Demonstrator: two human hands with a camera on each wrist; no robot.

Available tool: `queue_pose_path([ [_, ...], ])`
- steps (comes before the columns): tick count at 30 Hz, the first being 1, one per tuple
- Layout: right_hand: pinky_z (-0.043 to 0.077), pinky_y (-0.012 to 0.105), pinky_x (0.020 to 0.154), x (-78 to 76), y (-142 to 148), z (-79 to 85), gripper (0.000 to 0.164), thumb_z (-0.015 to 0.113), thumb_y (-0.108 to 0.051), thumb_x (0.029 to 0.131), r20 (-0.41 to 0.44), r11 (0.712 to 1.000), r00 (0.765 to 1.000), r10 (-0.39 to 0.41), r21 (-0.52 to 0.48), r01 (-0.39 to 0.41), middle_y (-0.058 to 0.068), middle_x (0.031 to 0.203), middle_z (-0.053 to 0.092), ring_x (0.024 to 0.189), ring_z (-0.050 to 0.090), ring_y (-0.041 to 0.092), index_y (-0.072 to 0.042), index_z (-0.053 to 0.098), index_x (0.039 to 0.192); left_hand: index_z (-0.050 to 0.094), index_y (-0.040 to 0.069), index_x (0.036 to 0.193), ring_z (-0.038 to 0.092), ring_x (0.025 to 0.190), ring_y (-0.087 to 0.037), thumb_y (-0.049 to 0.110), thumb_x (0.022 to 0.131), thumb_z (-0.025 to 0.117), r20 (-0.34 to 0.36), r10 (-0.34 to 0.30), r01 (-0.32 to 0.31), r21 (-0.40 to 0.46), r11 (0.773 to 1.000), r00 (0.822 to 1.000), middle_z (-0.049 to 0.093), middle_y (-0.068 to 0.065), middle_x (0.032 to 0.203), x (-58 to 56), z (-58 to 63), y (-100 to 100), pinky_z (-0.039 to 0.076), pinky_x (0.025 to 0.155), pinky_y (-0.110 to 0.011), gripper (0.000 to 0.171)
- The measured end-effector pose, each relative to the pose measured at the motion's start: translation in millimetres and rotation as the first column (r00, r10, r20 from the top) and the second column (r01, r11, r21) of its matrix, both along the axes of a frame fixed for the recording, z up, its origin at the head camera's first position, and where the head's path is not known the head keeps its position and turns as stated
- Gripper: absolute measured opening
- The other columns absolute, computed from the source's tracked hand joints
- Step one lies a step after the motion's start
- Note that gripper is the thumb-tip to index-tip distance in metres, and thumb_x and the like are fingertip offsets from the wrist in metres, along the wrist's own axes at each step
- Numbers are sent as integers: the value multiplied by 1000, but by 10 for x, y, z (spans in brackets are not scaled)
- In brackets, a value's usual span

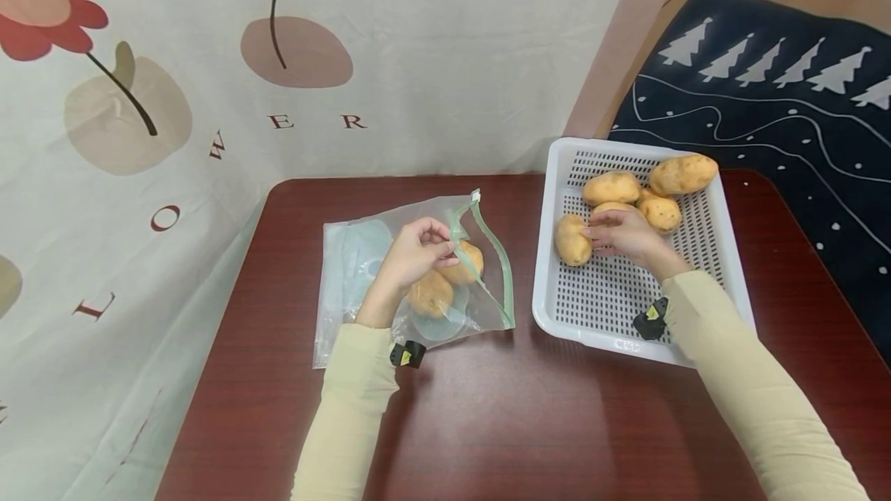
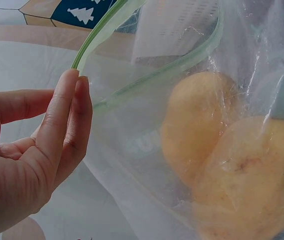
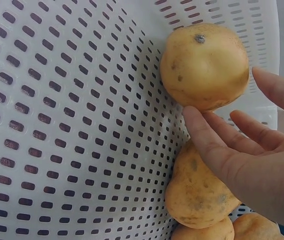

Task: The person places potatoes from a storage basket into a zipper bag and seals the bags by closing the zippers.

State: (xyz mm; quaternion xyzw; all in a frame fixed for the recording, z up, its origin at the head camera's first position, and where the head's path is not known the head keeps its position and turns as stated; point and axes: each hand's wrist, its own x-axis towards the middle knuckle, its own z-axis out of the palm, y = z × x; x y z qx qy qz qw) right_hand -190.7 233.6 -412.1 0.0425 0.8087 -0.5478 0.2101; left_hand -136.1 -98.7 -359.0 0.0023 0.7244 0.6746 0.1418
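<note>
A clear zip bag (image 1: 369,308) with a green zip edge lies on the table, two potatoes (image 2: 251,175) visible inside. My left hand (image 1: 418,253) pinches the green edge between thumb and fingertips, lifting it so the mouth gapes toward the right. Over the white basket, my right hand (image 1: 623,234) reaches for the leftmost potato (image 3: 204,67). Its fingers are spread and loosely bent, with the fingertips right at that potato's lower side in the right wrist view and the thumb a little off it. Another potato (image 3: 196,187) sits partly under this hand.
The white perforated basket (image 1: 543,284) stands at the right of the dark red table (image 1: 501,424). Several more potatoes (image 1: 682,174) rest toward its back. Behind the table hangs a printed cloth (image 1: 445,99), and a dark tree-patterned cloth (image 1: 759,114) is at the right.
</note>
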Motion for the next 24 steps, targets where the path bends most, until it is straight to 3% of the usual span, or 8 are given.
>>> queue_pose_path([
  [12, 53, 40, 88, 28, -62, 15, 56, 57, -12, 90, 13, 1000, 1000, -1, 3, 1, 26, 118, 46, 78, 56, 10, 13, 30, 132, 49, -11, 92, 58, 66, -14, -11, 84, 54, -2, -3, 3, -3, 1000, 1000, 48, -10, 81, -2, -12, -3, 59, 71, -28, 10],
  [18, 52, 40, 89, 25, -40, -11, 64, 59, -18, 90, 57, 999, 998, 27, 24, -28, 27, 129, 38, 87, 57, 17, 8, 26, 137, 49, -10, 93, 58, 66, -14, -11, 85, 55, 7, -1, 1, -11, 1000, 1000, 48, -10, 82, -2, -16, -7, 59, 71, -28, 10],
  [24, 52, 41, 90, 35, -12, -35, 69, 63, -21, 87, 69, 998, 996, 59, 0, -59, 26, 124, 40, 93, 56, 21, 7, 25, 138, 49, -10, 92, 58, 67, -14, -11, 85, 54, 2, -3, 3, -7, 1000, 1000, 51, -11, 81, -5, -25, -9, 59, 71, -28, 9],
])
